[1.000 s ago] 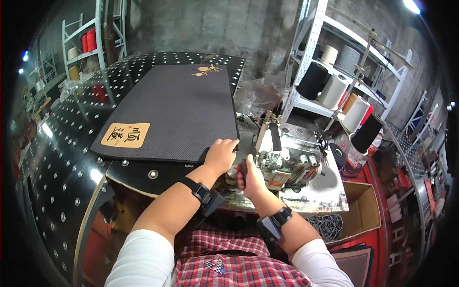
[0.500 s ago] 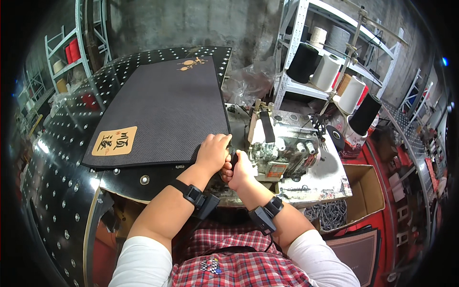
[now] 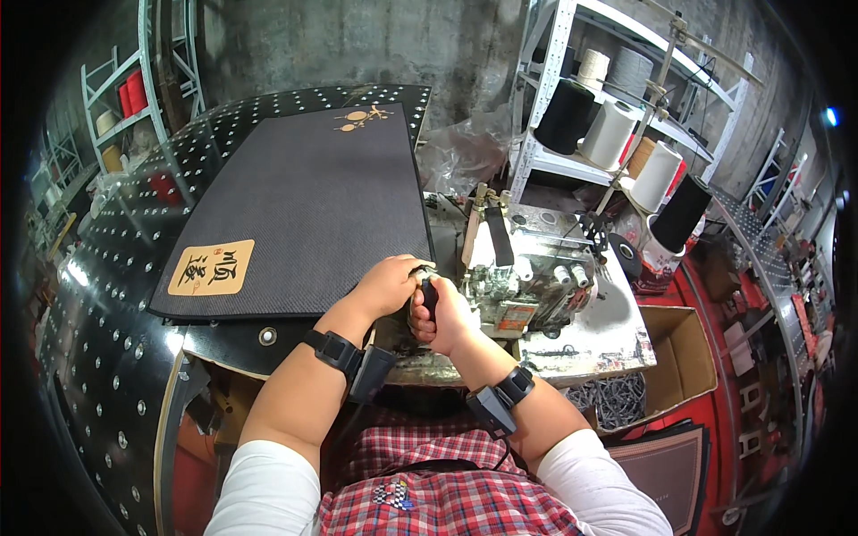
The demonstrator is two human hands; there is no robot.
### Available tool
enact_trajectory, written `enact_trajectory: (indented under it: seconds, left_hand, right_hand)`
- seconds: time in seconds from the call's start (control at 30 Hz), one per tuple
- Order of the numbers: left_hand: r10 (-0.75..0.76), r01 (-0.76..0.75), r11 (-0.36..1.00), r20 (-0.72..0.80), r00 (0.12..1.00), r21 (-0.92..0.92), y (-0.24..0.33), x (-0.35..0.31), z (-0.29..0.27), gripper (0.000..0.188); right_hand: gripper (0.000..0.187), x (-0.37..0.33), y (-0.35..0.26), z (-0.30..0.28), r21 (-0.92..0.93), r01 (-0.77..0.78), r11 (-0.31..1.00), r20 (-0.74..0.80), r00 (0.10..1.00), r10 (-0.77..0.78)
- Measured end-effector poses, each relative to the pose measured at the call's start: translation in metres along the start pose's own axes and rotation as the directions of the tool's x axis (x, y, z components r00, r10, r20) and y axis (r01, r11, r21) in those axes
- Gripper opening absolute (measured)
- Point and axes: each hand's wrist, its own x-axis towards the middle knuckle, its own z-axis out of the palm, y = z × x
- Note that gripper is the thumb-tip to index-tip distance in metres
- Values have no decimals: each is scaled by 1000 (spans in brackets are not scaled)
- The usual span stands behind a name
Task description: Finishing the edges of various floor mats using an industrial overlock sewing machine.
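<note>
A dark grey floor mat (image 3: 295, 196) with a tan lettered patch and a tan printed motif lies on the black table. My left hand (image 3: 389, 284) is closed at its near right corner, fingers bent over the edge and covering that corner. Close against it, my right hand (image 3: 449, 317) wraps round a short black object (image 3: 431, 297) like a handle; its ends are hidden, so I cannot tell its exact kind. Just right of my hands stands a white sewing machine (image 3: 527, 268) with metal parts and a black strap.
The black table (image 3: 112, 357) is studded with metal balls. Thread cones (image 3: 612, 134) fill a white rack at the back right. A cardboard box (image 3: 684, 357) with dark scraps sits low on the right, beside stacked mats (image 3: 661, 478). Clear plastic film (image 3: 465, 161) lies behind the machine.
The mat has turned slightly, its near right part shifting toward the machine. My left hand has rolled and drawn a little left, showing more of the black object in my right hand.
</note>
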Motion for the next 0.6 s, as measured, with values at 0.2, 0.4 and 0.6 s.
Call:
enact_trajectory:
  seconds: [0.2, 0.4, 0.6]
  left_hand:
    - [-27, 41, 992, 114, 993, -120, -6, -2, -7, 27]
    - [41, -22, 994, 175, 984, -106, -6, -3, -14, 17]
    - [-143, 259, 914, 350, 926, -312, -9, -2, -20, 17]
  right_hand:
    - [35, -15, -6, 5, -257, 40, 966, -125, 989, -74]
    - [20, -6, -6, 1, -800, 542, -257, 465, 290, -836]
    - [22, -6, -5, -16, -793, 510, -334, 545, 348, -762]
